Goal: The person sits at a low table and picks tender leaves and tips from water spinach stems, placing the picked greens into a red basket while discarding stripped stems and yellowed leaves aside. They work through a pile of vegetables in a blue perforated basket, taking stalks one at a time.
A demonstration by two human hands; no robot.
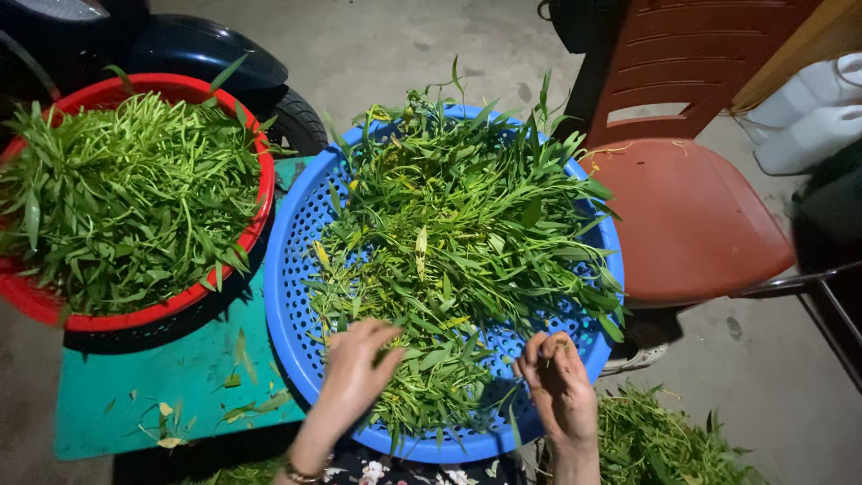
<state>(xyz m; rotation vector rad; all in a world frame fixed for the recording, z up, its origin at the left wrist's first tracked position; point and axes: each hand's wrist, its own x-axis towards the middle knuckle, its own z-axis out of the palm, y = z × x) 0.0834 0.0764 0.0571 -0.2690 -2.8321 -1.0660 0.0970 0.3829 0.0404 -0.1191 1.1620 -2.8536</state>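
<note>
While the red basket (135, 202) at upper left sits full, keep your left hand (355, 368), fingers loosely spread, on the greens (458, 233) in the centre blue basket (292, 269); your right hand (558, 377) pinches one stem (grip near the tip).

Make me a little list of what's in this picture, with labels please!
Left hand: reaching into the greens
Right hand: pinching a thin stem, fingers curled
Blue basket: holds the greens, perforated
Red basket: heaped with more greens, on a teal table
Chair: red-brown, beside the blue basket
Floor pile: leafy scraps under the right hand
</note>
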